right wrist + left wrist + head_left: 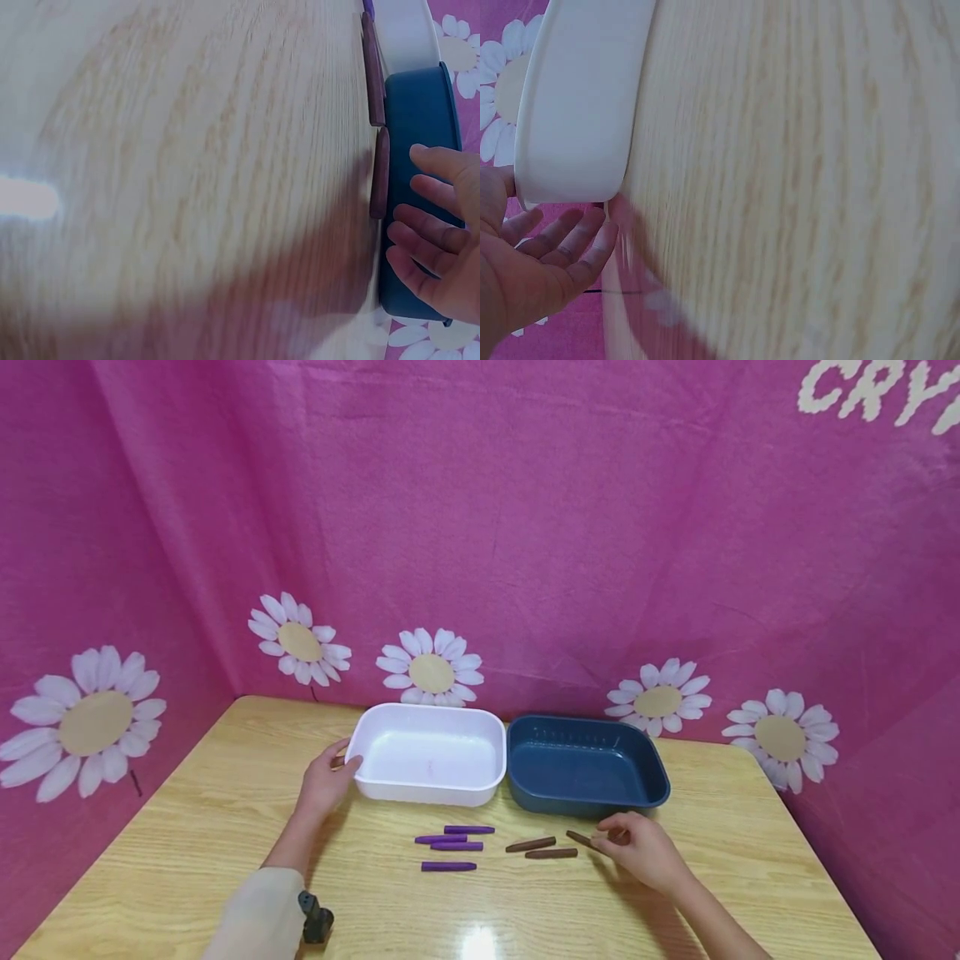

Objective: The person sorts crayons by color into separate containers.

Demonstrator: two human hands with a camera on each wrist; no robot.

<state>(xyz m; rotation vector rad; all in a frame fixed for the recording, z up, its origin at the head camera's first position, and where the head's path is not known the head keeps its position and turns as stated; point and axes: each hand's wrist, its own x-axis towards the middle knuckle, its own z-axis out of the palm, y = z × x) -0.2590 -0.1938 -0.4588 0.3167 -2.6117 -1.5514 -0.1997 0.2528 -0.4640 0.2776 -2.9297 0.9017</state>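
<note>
My left hand (326,781) holds the left rim of the white tub (427,795), thumb over the edge and fingers outside against its end wall. In the left wrist view those fingers (577,244) reach below the tub's end. My right hand (641,852) hovers at the rightmost brown crayon (579,838), thumb and fingers apart in the right wrist view, where that crayon (380,172) lies on the table. Two more brown crayons (551,853) lie to its left. Several purple crayons (448,867) lie in front of the white tub.
A dark blue tub (585,802) stands right beside the white one, behind the brown crayons. Both tubs sit at the back of the wooden table (390,910). A pink cloth with daisies (525,527) hangs behind and at the sides.
</note>
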